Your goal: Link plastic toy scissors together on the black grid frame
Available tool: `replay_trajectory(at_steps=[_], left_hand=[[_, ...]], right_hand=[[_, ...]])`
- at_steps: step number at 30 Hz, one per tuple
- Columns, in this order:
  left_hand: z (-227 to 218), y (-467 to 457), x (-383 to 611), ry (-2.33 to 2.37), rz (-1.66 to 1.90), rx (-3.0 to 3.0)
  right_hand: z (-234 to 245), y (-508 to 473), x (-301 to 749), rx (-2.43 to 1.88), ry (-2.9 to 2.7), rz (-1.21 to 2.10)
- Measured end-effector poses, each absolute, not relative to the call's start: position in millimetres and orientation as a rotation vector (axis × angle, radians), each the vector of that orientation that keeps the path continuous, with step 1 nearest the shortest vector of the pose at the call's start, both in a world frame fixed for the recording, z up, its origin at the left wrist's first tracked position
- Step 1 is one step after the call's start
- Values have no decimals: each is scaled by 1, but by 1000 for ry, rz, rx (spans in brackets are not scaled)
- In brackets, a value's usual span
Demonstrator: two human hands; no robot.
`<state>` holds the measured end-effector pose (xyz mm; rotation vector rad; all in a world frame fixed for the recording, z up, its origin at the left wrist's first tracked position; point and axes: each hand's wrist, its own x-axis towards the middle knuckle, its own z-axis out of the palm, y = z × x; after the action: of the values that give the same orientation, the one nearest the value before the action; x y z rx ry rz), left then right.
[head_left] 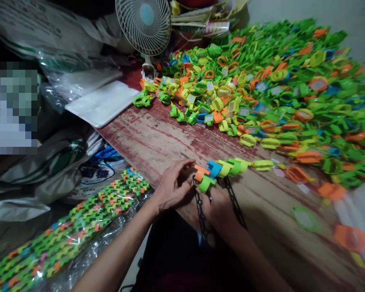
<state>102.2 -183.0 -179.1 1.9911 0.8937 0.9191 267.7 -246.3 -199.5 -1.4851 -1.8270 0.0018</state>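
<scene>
"Working near the edge of the counter [158, 134], the person has both hands at a short row of plastic pieces [225, 167]. How far along does it look?"

"Not far, judging by its length. An orange piece [201, 173], a blue one and several yellow and green ones sit side by side, with a green piece [206, 183] just below the orange. Black strips [235, 202] with holes hang on either side of the right hand [220, 209]."

"And the fingers?"

"On the left hand [172, 187] they curve toward the orange end, thumb apart from the others; whether they pinch anything, nobody can tell. The right ones curl under the green piece, partly hidden, so their grip is unclear too."

"Is anything done already?"

"Probably a good deal. Long strings of coloured pieces [103, 207] lie side by side below the counter, next to clear plastic [101, 243], and they look finished."

"What is left?"

"Plenty, it seems: a big heap of loose pieces [280, 89] covers the far side and right of the counter, and a few more lie scattered beyond the row."
</scene>
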Motion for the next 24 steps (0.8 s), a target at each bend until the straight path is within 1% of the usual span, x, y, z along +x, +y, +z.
replay_trajectory(at_steps=[3, 5, 9, 14, 18, 21, 24], left_hand=[[-157, -192, 99, 839, 1007, 1784], [-145, -192, 104, 760, 995, 1772], [-139, -185, 117, 686, 909, 1723], [-152, -182, 121, 768, 910, 1584], [-164, -181, 121, 827, 918, 1678], [-175, -182, 117, 861, 934, 1731], [-193, -180, 105, 871, 1044, 1750]], right_hand=[[-200, -248, 268, -1439, -1865, 32], [-199, -248, 268, -1418, -1891, 66], [-197, -248, 267, -1444, -1846, 77], [-202, -247, 261, -1483, -1738, 276], [-205, -251, 259, -1474, -1723, 370], [-202, -264, 272, -1471, -1781, 296], [-191, -277, 311, -1380, -1894, 147]])
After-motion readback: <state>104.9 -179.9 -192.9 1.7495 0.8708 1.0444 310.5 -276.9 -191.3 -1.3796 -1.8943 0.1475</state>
